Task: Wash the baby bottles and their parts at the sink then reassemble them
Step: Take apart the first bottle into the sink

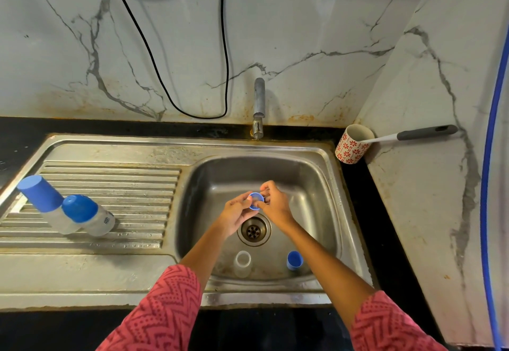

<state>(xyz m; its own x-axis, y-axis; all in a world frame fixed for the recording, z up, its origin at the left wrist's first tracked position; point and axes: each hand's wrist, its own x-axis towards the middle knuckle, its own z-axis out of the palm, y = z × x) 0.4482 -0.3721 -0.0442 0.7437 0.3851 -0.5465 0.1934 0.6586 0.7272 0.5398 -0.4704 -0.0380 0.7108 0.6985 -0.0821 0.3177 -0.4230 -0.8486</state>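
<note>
At the middle of the frame I hold a small blue plastic bottle ring point(256, 201) over the steel sink basin point(316, 185), just above the round drain point(254, 230). My left hand point(236, 213) pinches its near-left edge with curled fingers, and my right hand point(275, 203) grips its right side, fingers curled round the rim. Lower in the basin stand a clear plastic bottle body point(242, 264) and a blue cap point(294, 260), apart from each other. At the left, on the ribbed drainboard point(124, 185), two blue-capped clear bottles point(68, 210) lean together.
</note>
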